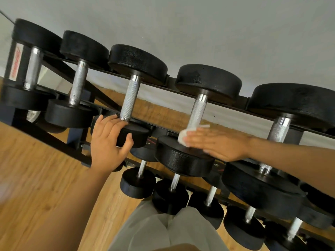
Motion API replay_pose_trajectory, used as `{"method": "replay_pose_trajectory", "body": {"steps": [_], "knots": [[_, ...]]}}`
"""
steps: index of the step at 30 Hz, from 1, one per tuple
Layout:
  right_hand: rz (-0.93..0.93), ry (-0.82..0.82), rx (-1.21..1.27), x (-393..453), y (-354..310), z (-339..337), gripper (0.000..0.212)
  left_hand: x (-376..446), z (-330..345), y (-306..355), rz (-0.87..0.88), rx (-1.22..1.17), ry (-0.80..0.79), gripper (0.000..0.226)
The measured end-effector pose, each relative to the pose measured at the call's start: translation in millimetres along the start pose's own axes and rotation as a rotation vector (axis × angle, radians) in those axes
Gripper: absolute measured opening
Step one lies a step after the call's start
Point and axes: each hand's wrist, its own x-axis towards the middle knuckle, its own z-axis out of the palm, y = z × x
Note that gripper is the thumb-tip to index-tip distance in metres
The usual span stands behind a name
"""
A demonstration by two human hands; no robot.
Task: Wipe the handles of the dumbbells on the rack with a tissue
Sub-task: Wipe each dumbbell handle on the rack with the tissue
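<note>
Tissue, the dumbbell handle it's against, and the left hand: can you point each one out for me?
tissue [183, 136]: head view, on the white wad at the right hand's fingertips.
dumbbell handle [198, 109]: head view, on the knurled silver middle of the bar.
left hand [107, 140]: head view, on the back of the hand.

**Soft daylight, tilted wide-angle view**

We see even, diffuse light with soft shadows under the dumbbell heads. The chrome handle collar [282, 122] shows bright glare. Motion blur smears the right hand [215, 143] and the leftmost dumbbell [32, 67]; the lower left corner is hazy. The frame tilts steeply, and the rack [101, 91] bends toward the edges.
</note>
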Motion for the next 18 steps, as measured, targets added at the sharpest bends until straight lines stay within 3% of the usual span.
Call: {"method": "replay_pose_trajectory", "body": {"steps": [3, 7, 9, 15, 18], "knots": [[-0.116, -0.023, -0.067, 0.9, 9.6, -12.4, 0.046, 0.8, -0.6, 1.4, -0.001, 0.001, 0.001, 0.038], [0.219, 0.170, -0.144, 5.3, 30.5, -26.0, 0.045, 0.4, -0.7, 1.5, -0.003, 0.010, 0.001, 0.038], [0.270, 0.223, -0.120, 6.9, 23.3, -18.2, 0.046, 0.2, -0.4, 1.5, -0.004, 0.015, -0.004, 0.039], [-0.095, -0.049, -0.110, -3.3, 3.6, 0.6, 0.044, -0.3, -0.1, 1.4, -0.005, 0.013, 0.002, 0.039], [0.043, 0.056, -0.125, 1.8, 21.0, -15.4, 0.043, -0.4, 0.3, 1.4, -0.010, 0.012, 0.000, 0.039]]}}
